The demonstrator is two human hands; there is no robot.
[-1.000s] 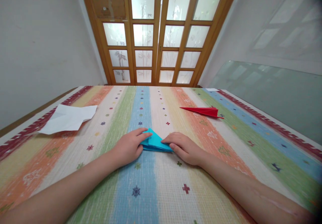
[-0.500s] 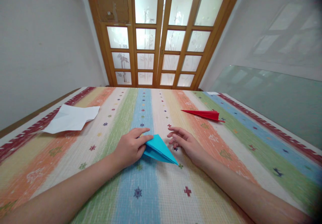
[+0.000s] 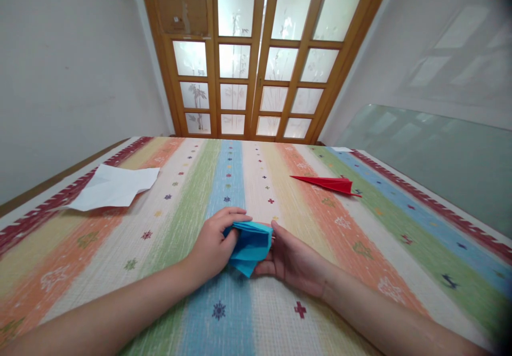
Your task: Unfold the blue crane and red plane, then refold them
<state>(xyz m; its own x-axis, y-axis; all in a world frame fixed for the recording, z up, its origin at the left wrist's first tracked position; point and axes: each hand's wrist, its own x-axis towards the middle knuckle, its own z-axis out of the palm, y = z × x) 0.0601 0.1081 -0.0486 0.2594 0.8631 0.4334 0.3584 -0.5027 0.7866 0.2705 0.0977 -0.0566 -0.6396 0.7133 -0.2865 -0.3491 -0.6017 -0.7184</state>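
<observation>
A folded sheet of blue paper (image 3: 252, 247) is between my two hands, tilted up so its layers and inner folds face me. My left hand (image 3: 218, 241) is closed on its left end, with the thumb in front and the fingers over the top. Around its right end curves my right hand (image 3: 294, 260), thumb at the upper corner and lower fingers against the bottom. Part of the right fingers is hidden behind the paper. Beyond my right hand, a red folded paper plane (image 3: 326, 184) lies on the striped tablecloth (image 3: 216, 185).
A creased white sheet of paper (image 3: 114, 188) lies on the left side of the table. Another small white piece (image 3: 342, 149) is at the far right edge. A glass panel (image 3: 420, 153) stands along the right side, and wooden doors (image 3: 256, 79) are behind the table.
The blue paper has been turned and tilted, its point no longer aimed toward me at the right. My right hand has moved left and taken hold of its right end.
</observation>
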